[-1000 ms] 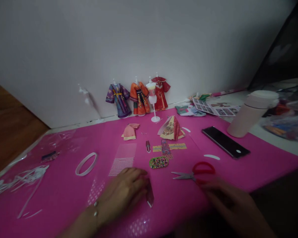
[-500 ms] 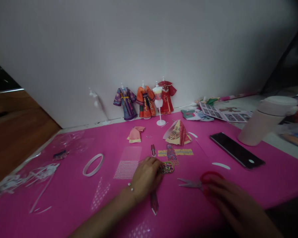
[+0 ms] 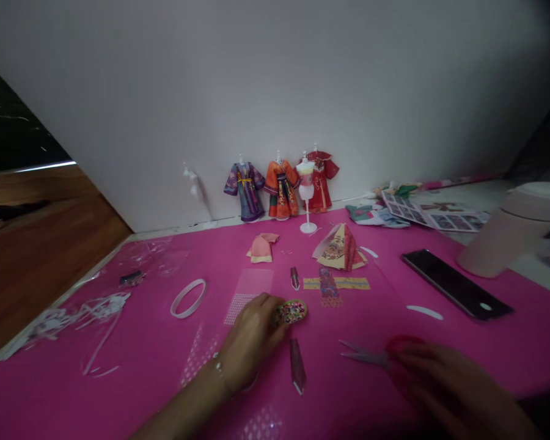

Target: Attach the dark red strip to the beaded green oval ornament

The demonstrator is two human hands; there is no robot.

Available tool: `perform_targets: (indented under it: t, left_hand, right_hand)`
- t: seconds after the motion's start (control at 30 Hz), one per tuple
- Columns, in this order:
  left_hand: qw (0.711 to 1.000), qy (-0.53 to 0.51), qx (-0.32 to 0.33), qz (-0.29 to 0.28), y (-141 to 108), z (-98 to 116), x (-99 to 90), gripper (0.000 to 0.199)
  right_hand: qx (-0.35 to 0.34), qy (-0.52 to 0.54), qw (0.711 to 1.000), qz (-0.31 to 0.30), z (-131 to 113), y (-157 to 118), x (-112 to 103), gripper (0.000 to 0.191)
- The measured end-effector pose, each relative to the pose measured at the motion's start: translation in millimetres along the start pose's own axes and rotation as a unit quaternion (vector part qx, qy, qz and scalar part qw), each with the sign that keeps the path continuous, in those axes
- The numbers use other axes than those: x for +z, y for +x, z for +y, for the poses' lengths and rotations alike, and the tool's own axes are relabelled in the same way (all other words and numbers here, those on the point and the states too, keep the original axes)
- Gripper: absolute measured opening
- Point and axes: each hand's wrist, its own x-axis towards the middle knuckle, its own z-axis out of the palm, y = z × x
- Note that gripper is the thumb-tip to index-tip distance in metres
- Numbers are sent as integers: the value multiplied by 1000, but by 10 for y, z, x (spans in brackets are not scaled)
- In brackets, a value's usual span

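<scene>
My left hand is closed on the near edge of a small oval dish with a yellowish rim, full of tiny multicoloured beads. Its fingers partly cover the dish and a sheet of stick-on pearls. To the right, my right hand is blurred, its fingers over the red handles of a pair of scissors with slightly parted blades. Between the hands lies a dark red pointed strip. A shorter strip and a yellow band crossed by patterned cloth lie beyond the dish.
Doll robes in purple, orange and red stand by the wall, near a white mannequin. A pink top, folded skirt, white ring, phone and bottle surround the work.
My left hand has slid the bead dish left, away from the patterned cloth, uncovering the dark red strip. My right hand stays at the scissors. The whole view has shifted a little.
</scene>
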Motion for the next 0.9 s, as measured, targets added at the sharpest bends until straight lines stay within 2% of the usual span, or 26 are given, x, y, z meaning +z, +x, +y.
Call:
perform_targets:
  t: [0.17,0.33,0.6,0.77,0.83,0.9]
  left_hand:
    - [1000,-11,-17,13,-174,-160,-58,21]
    - [999,-24,-18,19,-194,-170,5,20]
    - [998,-57,15,37,-165,-147,121,19]
    - [994,-74,35,68,-234,-153,170,26]
    - [993,-81,45,78,-263,-158,180,31]
    - [991,-89,56,82,-288,-169,188,36]
  right_hand:
    - [28,8,999,-29,-159,68,-76,26]
    - [51,10,997,-59,-293,130,-124,26]
    - [69,14,996,-54,-392,122,-193,28]
    - [93,103,990,-29,-458,119,-239,31]
    - [102,131,986,-4,-464,73,-212,35]
    - [117,152,981,-7,-453,8,-165,38]
